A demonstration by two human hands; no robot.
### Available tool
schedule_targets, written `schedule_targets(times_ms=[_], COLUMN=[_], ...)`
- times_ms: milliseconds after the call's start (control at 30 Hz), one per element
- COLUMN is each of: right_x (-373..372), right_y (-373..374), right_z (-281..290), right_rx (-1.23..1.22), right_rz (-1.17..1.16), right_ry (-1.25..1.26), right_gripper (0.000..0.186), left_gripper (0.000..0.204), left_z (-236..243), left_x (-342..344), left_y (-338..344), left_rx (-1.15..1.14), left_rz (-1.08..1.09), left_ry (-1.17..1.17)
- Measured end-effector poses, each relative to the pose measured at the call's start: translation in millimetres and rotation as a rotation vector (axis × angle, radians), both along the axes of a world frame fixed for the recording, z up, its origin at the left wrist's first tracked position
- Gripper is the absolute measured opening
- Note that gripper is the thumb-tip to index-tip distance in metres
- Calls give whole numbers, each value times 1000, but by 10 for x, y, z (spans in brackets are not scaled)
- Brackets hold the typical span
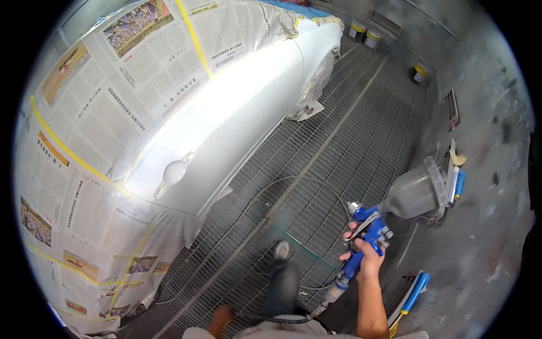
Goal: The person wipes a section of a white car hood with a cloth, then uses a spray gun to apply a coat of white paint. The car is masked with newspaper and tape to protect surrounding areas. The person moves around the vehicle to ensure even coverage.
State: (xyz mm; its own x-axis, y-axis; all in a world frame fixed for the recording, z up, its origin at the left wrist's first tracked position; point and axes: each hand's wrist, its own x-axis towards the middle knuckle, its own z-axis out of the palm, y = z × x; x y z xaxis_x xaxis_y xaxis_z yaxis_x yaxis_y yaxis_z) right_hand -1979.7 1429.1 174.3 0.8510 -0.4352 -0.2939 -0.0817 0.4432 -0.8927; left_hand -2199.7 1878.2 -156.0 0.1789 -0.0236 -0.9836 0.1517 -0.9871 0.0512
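Note:
My right hand (361, 254) is closed round a blue spray gun (370, 226), which has a translucent grey paint cup (409, 192) and a black air hose (285, 319) at its lower end. My left hand (223, 313) shows low at the bottom, close to the hose; I cannot make out whether it grips it. To my left, a car's pale door panel (237, 118) carries a handle (174, 171). Newspaper masking (84, 124) with yellow tape surrounds the panel above and behind. The gun is held apart from the car, over the floor.
Metal grating (327, 158) forms the floor, with hose loops and my leg (282, 282) on it. A stained grey wall (485, 226) runs along my right, with blue-handled tools (416, 291) and hanging tools (456, 181) beside it. Several cans (357, 33) stand at the far end.

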Motion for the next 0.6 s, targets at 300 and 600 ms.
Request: schedule_targets(times_ms=[300,600], right_x=[1555,3022], right_y=[-1297,-2688], right_z=[910,1599], right_rx=[-217,-363], right_rz=[-120,-217], right_ry=[-115,-238], right_gripper=[50,52], left_gripper=[27,33], left_z=[-400,92], left_x=[1232,3071], left_y=[-955,-2154], left_rx=[17,-25], left_rz=[65,83], left_ry=[-221,-200])
